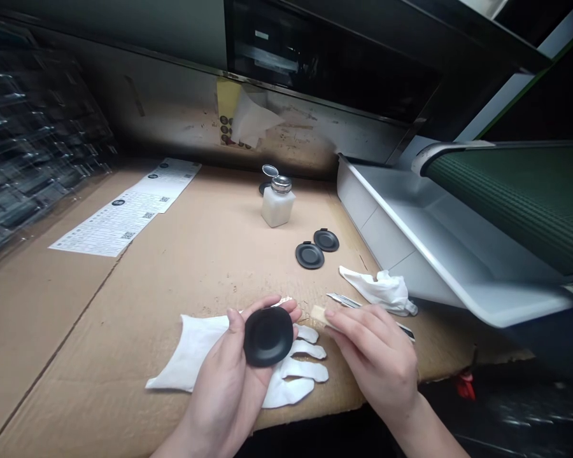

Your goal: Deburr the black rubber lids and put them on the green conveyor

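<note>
My left hand (233, 375) is closed round a black rounded disc part (268, 336), held over a white glove (195, 356) that lies flat on the cardboard. My right hand (377, 356) pinches a small beige block (319, 313) between its fingertips, just right of the disc. Two more black disc parts (310, 255) (326, 240) lie further back on the cardboard. A crumpled white glove (382, 289) and a thin metal tool (346, 300) lie beside my right hand.
A white pump bottle with a metal top (277, 202) stands mid-table. Printed sheets with QR codes (124, 216) lie at the left. Stacked clear trays (33, 152) fill the far left. A white chute (410, 222) and a green conveyor belt (520, 197) run along the right.
</note>
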Demonstrator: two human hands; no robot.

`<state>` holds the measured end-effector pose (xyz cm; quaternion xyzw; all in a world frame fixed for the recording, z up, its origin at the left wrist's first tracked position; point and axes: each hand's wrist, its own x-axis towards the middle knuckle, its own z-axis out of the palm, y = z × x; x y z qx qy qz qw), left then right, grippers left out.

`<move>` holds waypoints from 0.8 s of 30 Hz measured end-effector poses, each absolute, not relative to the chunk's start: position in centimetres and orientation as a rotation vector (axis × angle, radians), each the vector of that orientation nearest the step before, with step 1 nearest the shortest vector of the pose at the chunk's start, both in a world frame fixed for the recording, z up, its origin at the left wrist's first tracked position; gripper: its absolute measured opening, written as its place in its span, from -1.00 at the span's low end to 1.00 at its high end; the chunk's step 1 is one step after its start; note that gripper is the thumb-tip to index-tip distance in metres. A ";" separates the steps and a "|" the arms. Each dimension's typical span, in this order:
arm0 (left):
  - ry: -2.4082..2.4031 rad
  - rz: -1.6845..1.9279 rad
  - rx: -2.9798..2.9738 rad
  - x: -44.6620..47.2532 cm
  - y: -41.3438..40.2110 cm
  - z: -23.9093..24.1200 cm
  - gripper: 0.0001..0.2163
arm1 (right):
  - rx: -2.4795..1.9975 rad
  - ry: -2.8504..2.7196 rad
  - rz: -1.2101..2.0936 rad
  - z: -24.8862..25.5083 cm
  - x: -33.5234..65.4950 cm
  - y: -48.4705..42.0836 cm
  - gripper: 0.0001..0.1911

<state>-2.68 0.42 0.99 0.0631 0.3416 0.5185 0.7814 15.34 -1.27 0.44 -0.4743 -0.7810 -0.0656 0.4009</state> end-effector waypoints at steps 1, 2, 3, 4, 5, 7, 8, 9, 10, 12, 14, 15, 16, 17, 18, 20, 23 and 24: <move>0.736 1.116 0.136 -2.7 0.4 0.9 -0.63 | -1.182 -1.971 -0.137 0.7 15.0 -1.4 -0.66; 0.731 1.116 0.139 -2.7 0.4 0.9 -0.63 | -1.156 -1.971 -0.106 1.0 14.6 -1.6 -0.66; 0.722 1.117 0.145 -2.7 0.4 0.8 -0.63 | -1.121 -1.976 -0.072 1.2 14.2 -1.7 -0.67; 0.710 1.115 0.153 -2.8 0.4 0.8 -0.64 | -1.082 -1.988 -0.037 1.3 13.8 -1.8 -0.68; 0.698 1.110 0.161 -2.8 0.4 0.7 -0.64 | -1.044 -2.008 -0.003 1.4 13.5 -1.8 -0.70; 0.687 1.100 0.170 -2.9 0.4 0.6 -0.64 | -0.987 -2.041 0.034 1.1 13.0 -1.7 -0.74; 0.689 1.097 0.167 -2.9 0.4 0.6 -0.64 | -0.976 -2.043 0.027 0.9 12.9 -1.4 -0.74; 0.694 1.095 0.161 -2.9 0.4 0.6 -0.65 | -0.975 -2.035 0.007 0.6 12.8 -1.1 -0.75; 0.701 1.099 0.154 -2.9 0.5 0.6 -0.67 | -0.982 -2.023 -0.021 0.5 12.7 -0.7 -0.75; 0.721 1.115 0.137 -2.8 0.6 0.7 -0.69 | -1.000 -2.029 -0.091 0.4 12.6 0.2 -0.72; 0.754 1.123 0.132 -2.8 0.6 0.9 -0.70 | -1.035 -2.076 -0.171 0.8 12.6 1.1 -0.71; 0.775 1.122 0.136 -2.8 0.6 1.1 -0.70 | -1.059 -2.095 -0.209 1.0 12.6 1.5 -0.72; 0.796 1.117 0.145 -2.8 0.6 1.2 -0.71 | -1.086 -2.095 -0.240 1.3 12.7 1.9 -0.74; 0.814 1.110 0.154 -2.8 0.5 1.4 -0.71 | -1.116 -2.080 -0.257 1.4 12.9 2.1 -0.77; 0.824 1.104 0.160 -2.8 0.5 1.5 -0.71 | -1.147 -2.051 -0.262 1.5 13.1 2.3 -0.80; 0.819 1.091 0.155 -2.9 0.5 1.7 -0.71 | -1.196 -2.002 -0.262 1.2 13.8 2.3 -0.82; 0.796 1.076 0.126 -3.0 0.5 1.8 -0.68 | -1.285 -2.052 -0.279 0.2 14.8 2.0 -0.77; 0.792 1.073 0.118 -3.1 0.6 1.7 -0.68 | -1.318 -2.090 -0.274 -0.2 15.0 1.8 -0.75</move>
